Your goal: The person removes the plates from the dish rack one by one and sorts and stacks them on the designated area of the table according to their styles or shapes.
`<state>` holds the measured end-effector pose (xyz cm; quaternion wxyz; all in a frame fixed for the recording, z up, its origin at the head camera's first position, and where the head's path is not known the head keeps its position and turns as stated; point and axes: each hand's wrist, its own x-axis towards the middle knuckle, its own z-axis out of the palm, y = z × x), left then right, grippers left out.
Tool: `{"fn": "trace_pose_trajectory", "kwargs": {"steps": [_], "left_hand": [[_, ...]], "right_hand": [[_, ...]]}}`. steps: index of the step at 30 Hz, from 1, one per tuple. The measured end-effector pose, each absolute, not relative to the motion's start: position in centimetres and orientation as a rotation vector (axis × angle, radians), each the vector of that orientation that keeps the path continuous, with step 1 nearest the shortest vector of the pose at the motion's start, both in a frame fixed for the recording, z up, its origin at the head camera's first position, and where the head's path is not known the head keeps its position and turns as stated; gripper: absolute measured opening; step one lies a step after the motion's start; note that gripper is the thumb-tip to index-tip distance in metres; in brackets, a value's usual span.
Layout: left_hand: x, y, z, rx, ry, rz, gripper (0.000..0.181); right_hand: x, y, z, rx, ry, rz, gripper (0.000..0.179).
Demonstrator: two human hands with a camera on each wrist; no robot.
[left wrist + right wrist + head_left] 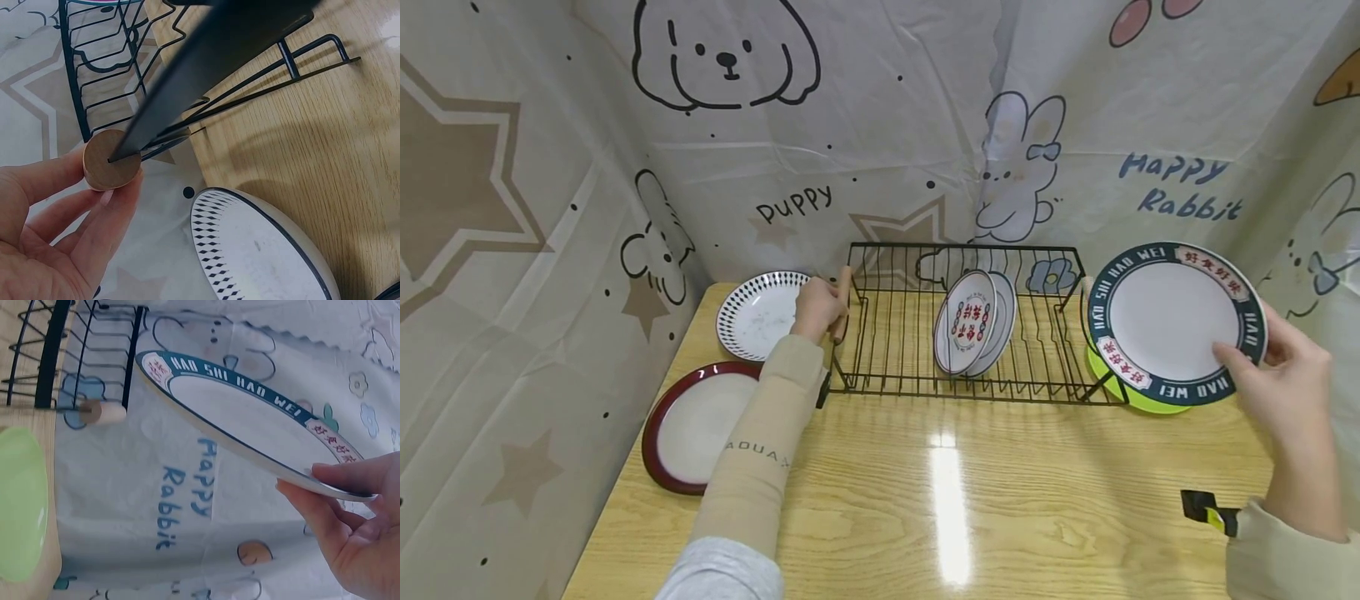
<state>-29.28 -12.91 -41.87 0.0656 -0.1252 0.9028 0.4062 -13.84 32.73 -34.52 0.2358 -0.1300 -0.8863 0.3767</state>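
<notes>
My left hand [818, 310] grips the round wooden handle [106, 164] at the left end of a black wire dish rack [887, 350]. In my right hand [1285, 375] is a white plate [1172, 325] with a dark green lettered rim, pinched between thumb and fingers at its right edge. It is held up beside the rack's right end, tilted, above a lime green plate [22, 506] that it partly hides. Inside the rack stand a small plate with red lettering [967, 321] and a pale plate [1003, 325] behind it, both leaning.
Left of the rack lie a white dish with a black diamond rim [737, 321] and a dark red-rimmed plate [670, 433], partly under my left sleeve. A patterned cloth [865, 100] hangs behind the wooden table [1015, 500]. The rack's right wooden handle [106, 413] shows near the cloth.
</notes>
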Motion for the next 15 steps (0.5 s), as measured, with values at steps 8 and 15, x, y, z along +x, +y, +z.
{"fn": "trace_pose_trajectory", "kwargs": {"steps": [8,15], "left_hand": [[-29.3,-12.9,-41.9,-0.384,2.733,1.213,0.018],[-29.3,-12.9,-41.9,-0.372,2.733,1.204,0.017]], "right_hand": [[-12.0,35.8,-35.2,-0.559,-2.287,1.334,0.055],[-11.3,42.7,-39.6,-0.951,-2.393,1.211,0.057]]}}
